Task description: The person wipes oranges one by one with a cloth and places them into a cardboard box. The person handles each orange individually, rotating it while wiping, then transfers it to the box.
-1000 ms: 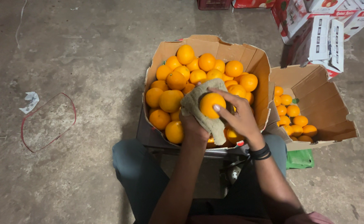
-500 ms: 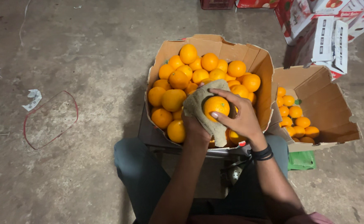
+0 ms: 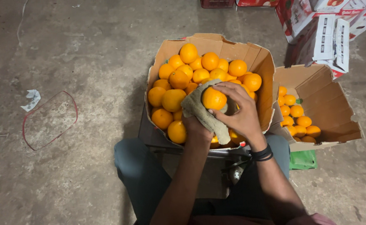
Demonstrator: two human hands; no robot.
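holding one orange [image 3: 213, 98] in a grey-green cloth [image 3: 202, 111] above the large cardboard box [image 3: 216, 43], the person sits with both forearms reaching forward over the knees. left hand [image 3: 196, 129] sits under the cloth, fingers closed up around the fabric from below so that it cups the fruit; only the back of the hand and wrist show, the fingertips are hidden by the cloth. right hand [image 3: 238, 109] lies over the right side of the orange, fingers curled and pressed on its skin and on the cloth edge, thumb toward the near side; grip is closed on the fruit, not spread. a dark band [image 3: 261, 153] circles the right wrist. the held orange is just above the front middle of the heaped oranges [image 3: 199, 68] in the large box, which is filled past its rim. a smaller open cardboard box [image 3: 324, 100] stands touching the large one on the right, with a shallow layer of smaller oranges [image 3: 296, 118] along its left side. a green bag [image 3: 303, 159] lies by its near corner. printed cartons [image 3: 324, 31] are stacked at upper right. on the concrete floor [image 3: 78, 46] at left lie a red wire loop [image 3: 49, 120] and a scrap of paper [image 3: 32, 99] just beside it.
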